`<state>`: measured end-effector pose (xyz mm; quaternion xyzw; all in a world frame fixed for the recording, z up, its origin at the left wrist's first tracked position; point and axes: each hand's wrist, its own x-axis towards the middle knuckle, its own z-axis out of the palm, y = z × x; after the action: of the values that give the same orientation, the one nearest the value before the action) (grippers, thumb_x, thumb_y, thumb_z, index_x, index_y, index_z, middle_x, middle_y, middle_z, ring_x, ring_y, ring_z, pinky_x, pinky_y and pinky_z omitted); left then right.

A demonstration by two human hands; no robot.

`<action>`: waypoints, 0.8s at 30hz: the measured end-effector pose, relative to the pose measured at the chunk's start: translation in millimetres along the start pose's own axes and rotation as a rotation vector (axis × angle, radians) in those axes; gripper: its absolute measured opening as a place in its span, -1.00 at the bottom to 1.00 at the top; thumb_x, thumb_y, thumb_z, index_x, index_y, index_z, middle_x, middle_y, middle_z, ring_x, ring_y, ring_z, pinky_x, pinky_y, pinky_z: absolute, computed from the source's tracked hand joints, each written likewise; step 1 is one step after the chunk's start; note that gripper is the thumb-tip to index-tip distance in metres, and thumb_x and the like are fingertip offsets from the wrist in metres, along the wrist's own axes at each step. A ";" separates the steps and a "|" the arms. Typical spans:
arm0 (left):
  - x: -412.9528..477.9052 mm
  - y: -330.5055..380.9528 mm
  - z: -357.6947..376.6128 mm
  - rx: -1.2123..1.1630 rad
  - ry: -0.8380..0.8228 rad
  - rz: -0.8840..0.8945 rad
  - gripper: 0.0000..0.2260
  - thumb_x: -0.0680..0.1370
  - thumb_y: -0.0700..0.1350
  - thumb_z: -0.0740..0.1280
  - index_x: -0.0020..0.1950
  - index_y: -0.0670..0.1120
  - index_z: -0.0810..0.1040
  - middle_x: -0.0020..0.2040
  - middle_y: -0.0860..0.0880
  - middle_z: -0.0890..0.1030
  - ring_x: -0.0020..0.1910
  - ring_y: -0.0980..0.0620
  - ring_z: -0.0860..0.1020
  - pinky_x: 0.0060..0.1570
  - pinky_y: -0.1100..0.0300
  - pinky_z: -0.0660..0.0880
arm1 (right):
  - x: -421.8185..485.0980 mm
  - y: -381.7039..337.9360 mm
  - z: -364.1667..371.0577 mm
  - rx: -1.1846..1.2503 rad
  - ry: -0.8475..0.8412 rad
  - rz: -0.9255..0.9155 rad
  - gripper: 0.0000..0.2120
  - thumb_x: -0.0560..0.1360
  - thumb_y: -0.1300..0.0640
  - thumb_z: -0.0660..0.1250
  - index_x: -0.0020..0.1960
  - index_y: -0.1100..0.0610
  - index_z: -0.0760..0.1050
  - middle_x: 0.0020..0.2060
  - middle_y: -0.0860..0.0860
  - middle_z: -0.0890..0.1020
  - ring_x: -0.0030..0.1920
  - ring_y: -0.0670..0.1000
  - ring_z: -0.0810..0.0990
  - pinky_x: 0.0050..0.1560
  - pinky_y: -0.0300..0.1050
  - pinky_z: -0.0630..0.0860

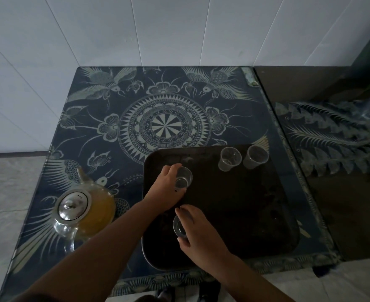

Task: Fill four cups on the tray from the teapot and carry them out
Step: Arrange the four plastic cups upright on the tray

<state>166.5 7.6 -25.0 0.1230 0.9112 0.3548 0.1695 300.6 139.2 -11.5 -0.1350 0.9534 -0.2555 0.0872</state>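
Note:
A dark square tray (240,205) lies on the patterned table, toward its front right. Two empty clear cups (229,159) (255,157) stand near the tray's far right corner. My left hand (167,189) grips a third clear cup (183,179) at the tray's left side. My right hand (198,232) holds a fourth clear cup (179,226) closer to me, near the tray's front left. A glass teapot (86,211) with a metal lid and yellow tea stands on the table left of the tray, untouched.
The table (164,118) has a dark blue cloth with a round white pattern under glass. White tiled walls close off the back and left. A lower dark surface (336,136) adjoins the table on the right. Pale floor tiles lie at the left.

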 end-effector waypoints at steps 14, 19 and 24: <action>-4.4 2.2 -4.1 -0.008 -0.033 -0.013 -0.25 0.55 -0.07 0.48 0.64 -0.02 0.16 0.52 -0.09 0.32 0.48 -0.05 0.40 0.31 0.19 0.40 | 2.1 0.9 -7.4 0.064 -0.044 0.051 -0.24 0.52 -0.08 0.38 0.59 0.01 0.09 0.53 -0.02 0.13 0.55 -0.08 0.08 0.48 -0.22 0.24; -7.8 1.5 -8.4 0.027 -0.086 -0.034 -0.16 0.51 0.00 0.52 0.65 0.03 0.11 0.54 -0.09 0.29 0.50 -0.11 0.36 0.44 -0.05 0.45 | 3.8 2.2 -15.2 0.107 -0.029 0.062 -0.31 0.54 -0.10 0.33 0.58 0.00 0.14 0.53 -0.06 0.12 0.55 -0.12 0.06 0.38 -0.36 0.17; -9.8 2.7 -18.0 0.005 -0.080 -0.026 -0.11 0.51 0.05 0.51 0.69 0.00 0.04 0.59 -0.09 0.23 0.57 -0.14 0.27 0.50 -0.09 0.36 | 8.8 2.5 -22.4 0.078 0.006 0.075 -0.34 0.54 -0.13 0.28 0.57 0.00 0.17 0.53 -0.06 0.14 0.55 -0.11 0.08 0.36 -0.37 0.14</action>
<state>168.5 -4.8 -8.6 0.1256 0.9061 0.3450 0.2101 286.5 149.0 5.4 -0.0947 0.9474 -0.2894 0.0989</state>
